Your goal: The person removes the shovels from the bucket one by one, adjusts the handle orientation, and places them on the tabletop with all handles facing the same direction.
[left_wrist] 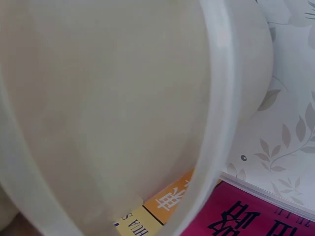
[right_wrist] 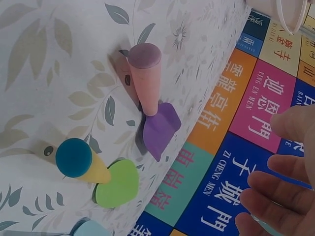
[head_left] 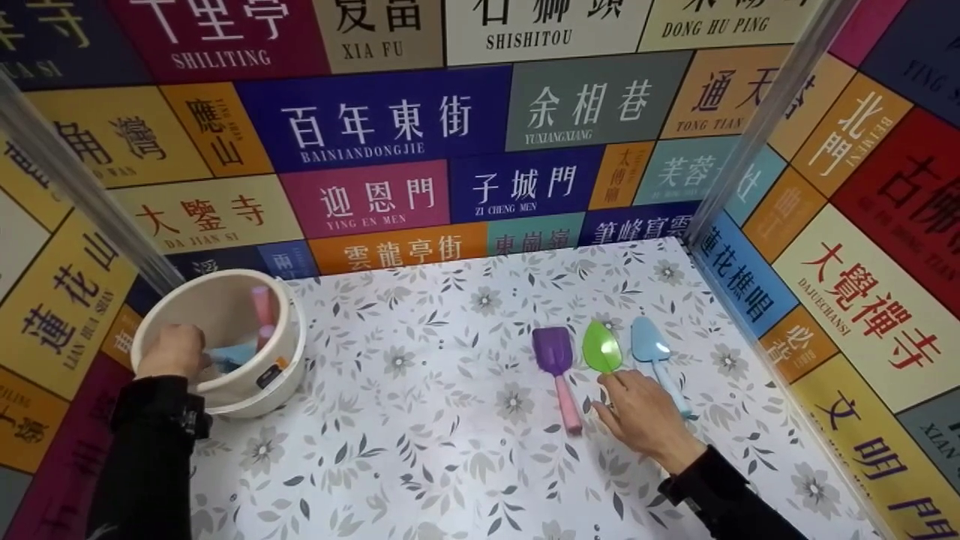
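Observation:
A cream bucket stands at the far left. My left hand is bent over its near rim, fingers hidden inside. The bucket wall fills much of the left wrist view. Inside lie pink handles and a light blue piece near that hand; I cannot tell what it grips. My right hand hovers over the green toy trowel, fingers loosely spread and holding nothing. That trowel's yellow handle has a teal end. A purple toy shovel with pink handle lies left; a light blue trowel lies right.
The table has a white leaf-and-flower covering. Colourful panels with printed signs enclose its back and both sides. Clear corner strips join the panels. The bucket stands close to the left back corner.

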`<action>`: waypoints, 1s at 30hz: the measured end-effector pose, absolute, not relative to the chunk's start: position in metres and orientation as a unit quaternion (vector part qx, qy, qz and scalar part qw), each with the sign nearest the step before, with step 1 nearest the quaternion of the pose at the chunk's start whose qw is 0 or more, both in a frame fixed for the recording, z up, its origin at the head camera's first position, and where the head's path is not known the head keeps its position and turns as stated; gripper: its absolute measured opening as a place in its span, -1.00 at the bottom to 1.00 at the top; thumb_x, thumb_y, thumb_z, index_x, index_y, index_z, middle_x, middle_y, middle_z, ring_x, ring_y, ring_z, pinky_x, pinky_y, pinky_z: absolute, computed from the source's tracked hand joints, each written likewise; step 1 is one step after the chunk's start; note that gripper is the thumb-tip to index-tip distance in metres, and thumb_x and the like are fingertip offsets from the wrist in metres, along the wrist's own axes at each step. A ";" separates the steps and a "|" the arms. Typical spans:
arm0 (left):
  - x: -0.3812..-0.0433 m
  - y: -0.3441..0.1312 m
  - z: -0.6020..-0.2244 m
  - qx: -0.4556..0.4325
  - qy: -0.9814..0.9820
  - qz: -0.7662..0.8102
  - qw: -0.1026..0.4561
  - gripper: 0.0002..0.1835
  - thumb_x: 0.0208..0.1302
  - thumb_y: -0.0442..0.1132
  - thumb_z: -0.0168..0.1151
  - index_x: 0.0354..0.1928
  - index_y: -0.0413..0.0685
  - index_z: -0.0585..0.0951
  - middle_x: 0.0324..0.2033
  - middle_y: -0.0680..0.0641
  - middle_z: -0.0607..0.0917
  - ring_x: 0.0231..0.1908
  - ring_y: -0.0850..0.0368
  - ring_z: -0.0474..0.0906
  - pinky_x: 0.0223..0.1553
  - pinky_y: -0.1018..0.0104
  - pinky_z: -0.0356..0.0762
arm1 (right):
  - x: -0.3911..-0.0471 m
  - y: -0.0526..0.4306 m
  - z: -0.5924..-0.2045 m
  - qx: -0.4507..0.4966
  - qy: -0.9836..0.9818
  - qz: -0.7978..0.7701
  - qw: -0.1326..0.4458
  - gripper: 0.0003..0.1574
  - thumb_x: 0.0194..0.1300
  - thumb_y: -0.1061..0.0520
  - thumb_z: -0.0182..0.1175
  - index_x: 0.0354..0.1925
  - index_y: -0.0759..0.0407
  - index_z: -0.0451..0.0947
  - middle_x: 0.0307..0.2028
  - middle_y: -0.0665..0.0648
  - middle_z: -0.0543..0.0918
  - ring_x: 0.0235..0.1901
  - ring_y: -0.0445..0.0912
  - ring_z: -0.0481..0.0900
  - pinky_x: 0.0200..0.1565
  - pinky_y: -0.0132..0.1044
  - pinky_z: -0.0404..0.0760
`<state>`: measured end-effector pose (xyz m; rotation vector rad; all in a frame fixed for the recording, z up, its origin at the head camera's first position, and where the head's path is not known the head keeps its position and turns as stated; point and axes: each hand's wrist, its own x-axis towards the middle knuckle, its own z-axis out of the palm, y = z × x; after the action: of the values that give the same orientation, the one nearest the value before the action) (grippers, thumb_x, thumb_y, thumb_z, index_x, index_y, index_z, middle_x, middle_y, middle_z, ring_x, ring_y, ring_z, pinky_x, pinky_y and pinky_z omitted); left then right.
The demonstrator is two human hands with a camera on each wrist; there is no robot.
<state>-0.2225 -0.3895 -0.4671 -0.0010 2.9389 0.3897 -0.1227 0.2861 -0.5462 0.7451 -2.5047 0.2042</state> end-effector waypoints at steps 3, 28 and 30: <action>-0.218 -0.389 -0.463 0.005 0.988 0.140 0.060 -0.78 0.25 -0.45 0.32 -0.19 -0.57 0.61 -0.19 -0.62 0.64 -0.16 -0.55 0.62 -0.11 -0.32 0.60 | -0.123 0.287 -0.547 0.277 -0.921 0.075 0.263 -0.59 0.13 0.12 0.52 -0.13 0.28 0.60 -0.32 0.19 0.70 -0.34 0.10 0.67 -0.27 -0.07 0.70; -0.132 -0.348 -0.456 0.025 0.928 0.220 -0.298 -0.79 0.13 -0.55 0.43 -0.19 -0.50 0.67 -0.25 -0.50 0.66 -0.24 -0.49 0.66 -0.14 0.32 0.62 | -0.120 0.288 -0.544 0.266 -0.928 0.087 0.246 -0.57 0.16 0.14 0.51 -0.08 0.31 0.61 -0.27 0.21 0.72 -0.28 0.11 0.69 -0.21 -0.05 0.73; -0.125 -0.344 -0.458 0.014 0.920 0.227 -0.320 -0.78 0.12 -0.55 0.45 -0.18 -0.48 0.68 -0.25 -0.48 0.67 -0.23 -0.48 0.67 -0.11 0.71 0.35 | -0.120 0.289 -0.544 0.261 -0.931 0.087 0.239 -0.56 0.17 0.13 0.52 -0.06 0.32 0.62 -0.25 0.23 0.73 -0.26 0.13 0.70 -0.19 -0.04 0.74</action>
<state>-0.1252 -0.3440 -0.4584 0.0564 3.6815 0.9077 -0.1199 0.2889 -0.5439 0.7153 -2.5492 0.2392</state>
